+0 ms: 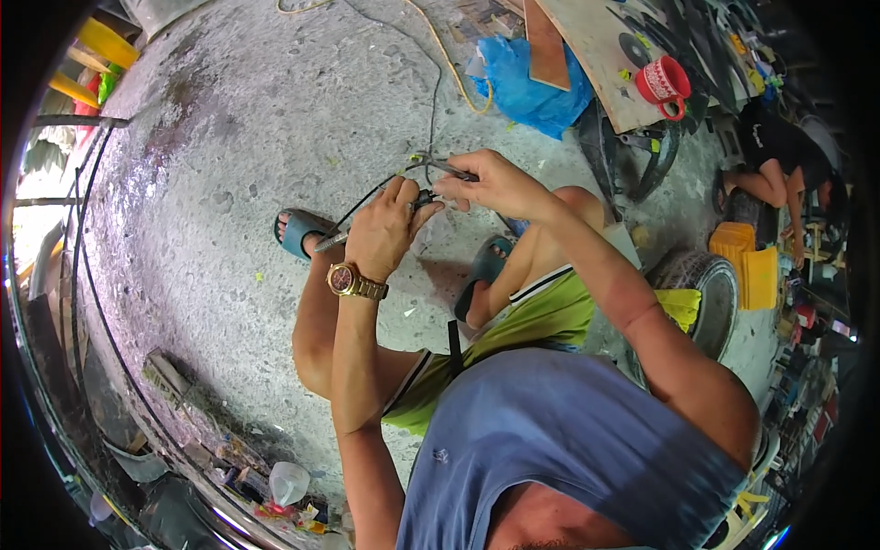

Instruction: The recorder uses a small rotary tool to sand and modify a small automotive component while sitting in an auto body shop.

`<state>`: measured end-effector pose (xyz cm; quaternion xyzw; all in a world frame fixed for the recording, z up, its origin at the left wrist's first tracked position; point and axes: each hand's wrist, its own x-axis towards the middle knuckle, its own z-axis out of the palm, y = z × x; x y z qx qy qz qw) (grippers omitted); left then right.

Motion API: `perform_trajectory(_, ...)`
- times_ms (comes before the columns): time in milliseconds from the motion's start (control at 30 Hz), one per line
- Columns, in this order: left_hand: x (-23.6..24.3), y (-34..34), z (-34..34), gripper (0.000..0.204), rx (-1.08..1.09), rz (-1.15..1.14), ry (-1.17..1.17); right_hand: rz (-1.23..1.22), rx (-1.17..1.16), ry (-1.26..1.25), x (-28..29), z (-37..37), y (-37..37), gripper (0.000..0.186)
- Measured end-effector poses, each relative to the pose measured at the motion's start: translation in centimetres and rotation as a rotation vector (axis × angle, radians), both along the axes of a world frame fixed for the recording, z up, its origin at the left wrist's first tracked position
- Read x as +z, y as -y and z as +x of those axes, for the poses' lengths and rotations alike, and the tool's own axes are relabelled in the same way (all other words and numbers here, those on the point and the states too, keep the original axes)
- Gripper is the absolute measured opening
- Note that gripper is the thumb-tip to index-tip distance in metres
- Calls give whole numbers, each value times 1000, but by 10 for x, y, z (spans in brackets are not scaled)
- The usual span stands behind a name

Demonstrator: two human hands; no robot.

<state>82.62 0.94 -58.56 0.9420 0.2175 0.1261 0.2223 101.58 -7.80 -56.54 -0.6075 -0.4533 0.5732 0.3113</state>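
My left hand (380, 229), with a gold watch (343, 279) on its wrist, is closed around a thin black strip or cable (362, 203). A slim silver piece (331, 241) sticks out beside its palm, and a black end (424, 198) shows by its thumb; whether these are one tool I cannot tell. Close beside it, my right hand (500, 188) grips a dark pliers-like tool (449, 168). The tool's tip is near the strip's upper end, where a small yellow-green bit (415, 159) shows. My fingers partly hide both pieces.
Beyond my hands, a yellow cord (449, 60) and a dark cable (431, 105) cross the concrete floor (257, 156). A blue plastic bag (522, 82) lies near a board (600, 55) with a red mug (662, 81). Right are a tire (720, 307) and another person (788, 156).
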Motion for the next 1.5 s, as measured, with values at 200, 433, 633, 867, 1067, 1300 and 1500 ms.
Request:
perform_trajectory(200,2,0,0,32,2,-22,-8,174,-19,136,-1,-2,1,26)
perform_trajectory(433,1,0,-1,33,-3,-35,-18,191,22,158,7,-4,-2,23)
perform_trajectory(633,-2,-1,-3,34,3,-41,-8,182,-18,103,1,-6,-3,22)
perform_trajectory(867,-1,0,-2,34,1,-37,-23,265,-125,86,-6,-8,-1,24)
perform_trajectory(1067,-2,1,-1,34,1,-27,-16,365,-149,-6,-6,-11,1,16)
perform_trajectory(1300,-5,-1,-2,35,-5,-31,-23,341,-150,-109,-18,-6,2,17)
perform_trajectory(1500,-4,0,-2,36,-11,-53,-61,336,-138,-109,-17,-4,1,18)
